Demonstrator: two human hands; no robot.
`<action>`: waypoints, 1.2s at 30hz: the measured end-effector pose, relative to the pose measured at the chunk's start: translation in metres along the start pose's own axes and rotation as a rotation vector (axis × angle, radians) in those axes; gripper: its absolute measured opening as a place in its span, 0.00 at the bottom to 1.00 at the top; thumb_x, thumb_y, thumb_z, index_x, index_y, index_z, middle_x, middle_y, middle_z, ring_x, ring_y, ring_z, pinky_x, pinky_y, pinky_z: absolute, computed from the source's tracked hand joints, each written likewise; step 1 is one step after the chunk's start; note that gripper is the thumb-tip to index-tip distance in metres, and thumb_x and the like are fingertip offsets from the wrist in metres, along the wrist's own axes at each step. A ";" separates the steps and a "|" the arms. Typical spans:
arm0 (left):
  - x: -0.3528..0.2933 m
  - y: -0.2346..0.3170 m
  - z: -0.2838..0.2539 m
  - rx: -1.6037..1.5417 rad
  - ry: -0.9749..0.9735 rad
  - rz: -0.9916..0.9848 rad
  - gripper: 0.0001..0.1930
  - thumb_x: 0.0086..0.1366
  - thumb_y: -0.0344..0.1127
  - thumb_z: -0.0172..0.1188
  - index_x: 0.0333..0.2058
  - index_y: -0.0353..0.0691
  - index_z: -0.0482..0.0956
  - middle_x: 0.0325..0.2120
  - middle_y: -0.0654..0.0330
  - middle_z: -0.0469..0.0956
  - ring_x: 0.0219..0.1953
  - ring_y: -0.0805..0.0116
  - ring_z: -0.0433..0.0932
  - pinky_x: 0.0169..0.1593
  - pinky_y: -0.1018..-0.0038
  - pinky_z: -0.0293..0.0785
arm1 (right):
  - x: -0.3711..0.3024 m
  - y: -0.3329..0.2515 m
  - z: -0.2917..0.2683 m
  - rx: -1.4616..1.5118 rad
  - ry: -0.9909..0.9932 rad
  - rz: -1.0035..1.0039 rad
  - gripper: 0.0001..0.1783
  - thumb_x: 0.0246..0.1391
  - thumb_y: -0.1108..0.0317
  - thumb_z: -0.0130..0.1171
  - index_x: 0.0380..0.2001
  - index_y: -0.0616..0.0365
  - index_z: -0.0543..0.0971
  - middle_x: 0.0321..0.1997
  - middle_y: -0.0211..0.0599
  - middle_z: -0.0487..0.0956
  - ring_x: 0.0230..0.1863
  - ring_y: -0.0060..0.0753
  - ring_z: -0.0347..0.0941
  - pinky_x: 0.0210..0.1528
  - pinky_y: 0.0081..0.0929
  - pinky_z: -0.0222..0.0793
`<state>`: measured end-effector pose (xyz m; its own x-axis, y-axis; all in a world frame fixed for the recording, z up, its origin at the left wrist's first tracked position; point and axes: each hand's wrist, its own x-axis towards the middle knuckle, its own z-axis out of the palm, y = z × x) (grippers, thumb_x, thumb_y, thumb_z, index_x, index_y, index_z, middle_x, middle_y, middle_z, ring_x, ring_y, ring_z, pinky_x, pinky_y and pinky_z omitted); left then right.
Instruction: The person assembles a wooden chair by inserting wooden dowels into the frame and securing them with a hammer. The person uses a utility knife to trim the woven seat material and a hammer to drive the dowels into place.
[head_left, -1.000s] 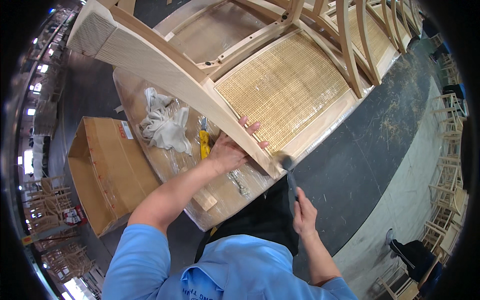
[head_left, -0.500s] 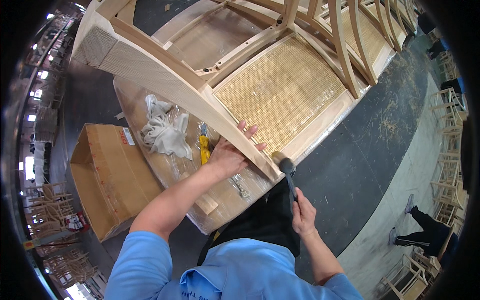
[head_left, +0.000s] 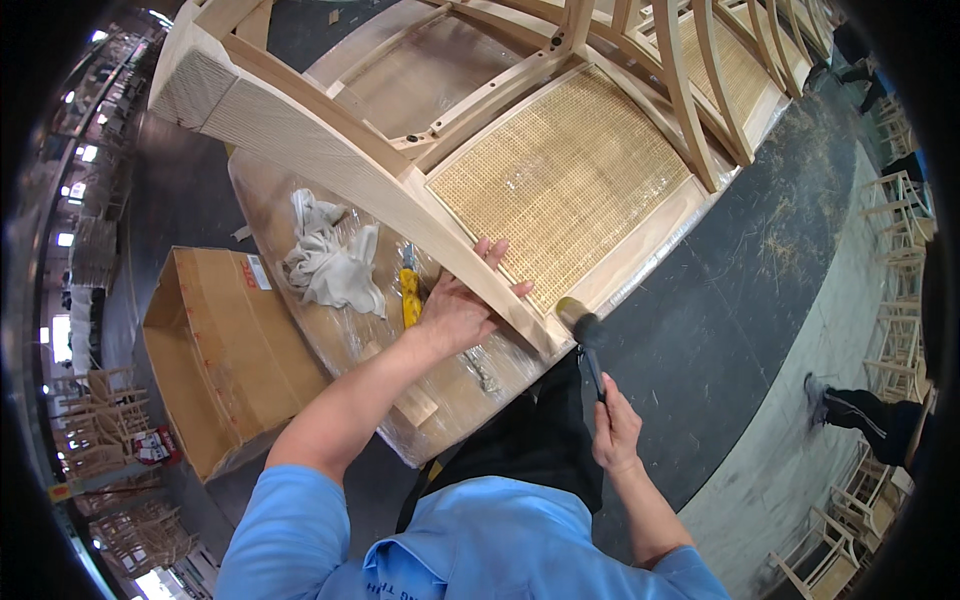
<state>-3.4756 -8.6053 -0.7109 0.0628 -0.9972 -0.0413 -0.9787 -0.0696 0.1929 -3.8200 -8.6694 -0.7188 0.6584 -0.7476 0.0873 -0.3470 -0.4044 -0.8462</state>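
Now chair rail point(head_left: 375, 190) crosses over left fingers point(head_left: 496, 252); mallet point(head_left: 589, 334) within right fingers point(head_left: 606, 413).

A chair frame point(head_left: 370, 180) of pale bare wood lies on the worktop point(head_left: 470, 400), its broad curved rail slanting across so that the low end sits by the worktop's near edge and the other rises toward the far left. Set in the frame, a finely woven, straw-coloured cane panel point(head_left: 570, 180) faces upward, bordered by wood and running alongside the worktop's right edge. A mallet point(head_left: 586, 332) with dark handle and yellowish-faced head is gripped, slightly blurred, beside the rail's low end; contact cannot be told.
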 end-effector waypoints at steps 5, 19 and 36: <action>0.002 -0.001 -0.004 -0.007 -0.007 -0.027 0.36 0.65 0.48 0.67 0.72 0.71 0.69 0.80 0.51 0.46 0.80 0.38 0.48 0.78 0.48 0.55 | 0.013 0.001 -0.006 -0.060 -0.138 0.092 0.28 0.67 0.75 0.58 0.69 0.54 0.74 0.32 0.49 0.77 0.34 0.53 0.79 0.41 0.41 0.76; 0.003 -0.003 -0.012 0.070 -0.019 -0.090 0.45 0.64 0.51 0.65 0.78 0.55 0.56 0.80 0.44 0.45 0.80 0.42 0.47 0.79 0.49 0.52 | 0.048 -0.008 0.007 -0.052 -0.158 0.001 0.27 0.66 0.75 0.59 0.69 0.54 0.75 0.30 0.48 0.75 0.31 0.53 0.76 0.38 0.42 0.74; 0.008 -0.012 -0.020 0.120 -0.074 -0.254 0.54 0.64 0.63 0.61 0.79 0.42 0.47 0.81 0.51 0.41 0.81 0.41 0.41 0.81 0.52 0.43 | 0.080 -0.020 0.010 -0.035 -0.176 -0.019 0.26 0.67 0.73 0.58 0.68 0.55 0.75 0.36 0.54 0.81 0.37 0.58 0.80 0.43 0.45 0.76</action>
<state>-3.4595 -8.6125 -0.6944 0.2983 -0.9432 -0.1462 -0.9500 -0.3083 0.0505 -3.7542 -8.7157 -0.7000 0.7711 -0.6367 0.0073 -0.3543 -0.4385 -0.8259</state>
